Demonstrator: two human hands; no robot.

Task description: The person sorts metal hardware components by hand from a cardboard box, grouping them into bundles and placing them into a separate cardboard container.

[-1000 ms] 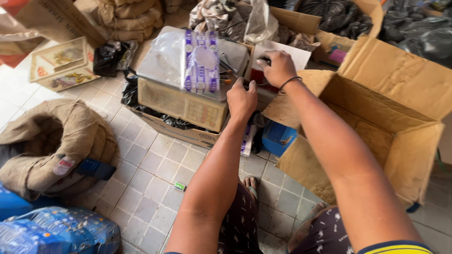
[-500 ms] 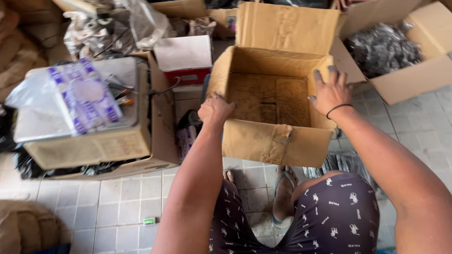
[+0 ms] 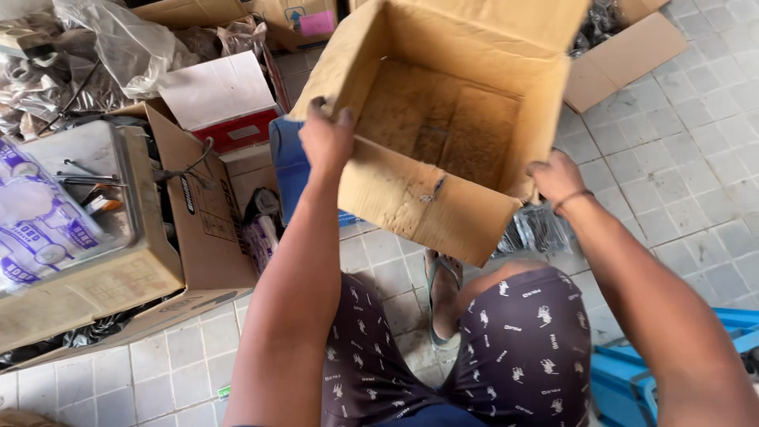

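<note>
Seated over a tiled floor (image 3: 696, 150), we have an empty cardboard box (image 3: 443, 119) lifted in front of our knees, tilted so its open mouth faces us. The inside is bare, stained brown, with flaps standing up at the far side.

Left hand (image 3: 326, 141): clenched over the box's left wall at the rim, fingers hooked inside, thumb outside. Right hand (image 3: 556, 177): grasping the right near corner, a dark cord at the wrist; its fingertips are hidden behind the cardboard, so we cannot tell how deep the grip goes.

Around us, left: a scale (image 3: 75, 237) with a metal pan sits in a larger open carton (image 3: 207, 229), and a purple-printed plastic packet (image 3: 35, 225) lies on the pan. A white-lidded red box (image 3: 225, 107) stands behind it, clear plastic bags (image 3: 118, 43) further back. A blue container (image 3: 291, 162) sits just beside the lifted box's left wall. Near right: a blue crate (image 3: 632, 379). One sandalled foot (image 3: 443, 296) is below the box.

Risks as we judge them: the near wall looks worn and torn, and both grips are on thin edges, so the cardboard could buckle or tear. The box hangs close to the blue container and the carton edge; a swing left could knock them. If it slips, it drops onto the foot.
</note>
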